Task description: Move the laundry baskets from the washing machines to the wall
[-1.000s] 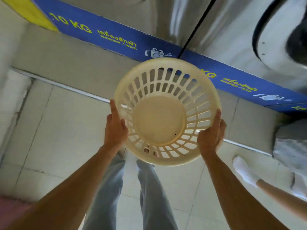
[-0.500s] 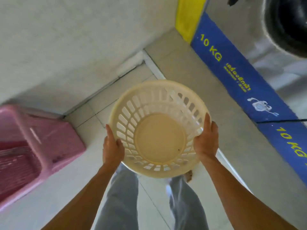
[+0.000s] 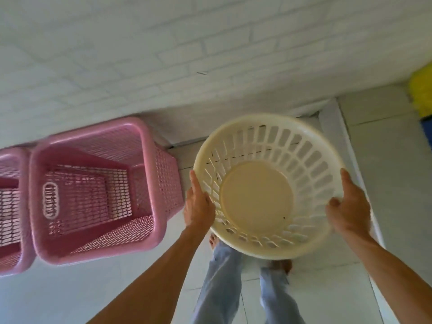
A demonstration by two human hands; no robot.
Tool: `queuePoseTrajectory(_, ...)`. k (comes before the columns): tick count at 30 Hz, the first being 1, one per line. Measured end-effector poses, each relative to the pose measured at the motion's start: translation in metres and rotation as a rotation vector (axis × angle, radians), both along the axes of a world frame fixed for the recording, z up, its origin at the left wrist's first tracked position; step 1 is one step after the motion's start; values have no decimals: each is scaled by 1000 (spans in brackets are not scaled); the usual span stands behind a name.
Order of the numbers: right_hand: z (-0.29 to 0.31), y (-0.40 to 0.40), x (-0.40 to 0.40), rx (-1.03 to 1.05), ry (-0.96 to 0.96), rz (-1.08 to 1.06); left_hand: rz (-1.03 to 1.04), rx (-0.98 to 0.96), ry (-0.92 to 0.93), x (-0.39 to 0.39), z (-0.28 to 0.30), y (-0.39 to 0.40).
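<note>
Floor (image 3: 70,293) pale tile, white brick wall (image 3: 163,43); both grips pinching cream basket (image 3: 257,197) rim.

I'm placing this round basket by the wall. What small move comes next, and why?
Probably lower the cream basket, held at its rim by the left hand and right hand, onto the bare floor by the white brick wall, right of the pink basket.
</note>
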State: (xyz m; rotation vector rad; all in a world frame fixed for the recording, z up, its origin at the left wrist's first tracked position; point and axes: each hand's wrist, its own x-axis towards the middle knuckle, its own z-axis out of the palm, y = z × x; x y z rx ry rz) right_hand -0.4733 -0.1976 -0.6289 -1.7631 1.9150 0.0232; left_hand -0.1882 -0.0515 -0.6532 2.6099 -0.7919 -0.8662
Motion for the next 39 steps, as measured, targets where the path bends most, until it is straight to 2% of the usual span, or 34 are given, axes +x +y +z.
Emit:
queuePoseTrajectory(4,-40,-19,41,83,-36,124,74,84,-23,35,-44,7)
queuePoseTrajectory(10,-111,-51,82,151,-98,171,261,-16,-12,56,-114,5)
queuePoseTrajectory(13,-140,-61,92,137,-100,224,263,-78,-74,58,-148,9)
queuePoseTrajectory(16,-159,-60,100,98,-86,265,259,-112,-148,52,-168,17)
queuePoseTrajectory(21,-170,-58,115,106,-66,453,329,-88,-190,56,-188,31)
queuePoseTrajectory(25,-168,-59,126,112,-10,498,392,4,-179,55,-188,30)
queuePoseTrajectory(31,-168,-70,154,210,82,547,580,95,-2,63,-169,32)
queuePoseTrajectory(35,-160,-73,168,359,143,544,534,114,51,66,-153,34)
queuePoseTrajectory(39,-132,-70,171,370,186,555,479,211,106,62,-123,23)
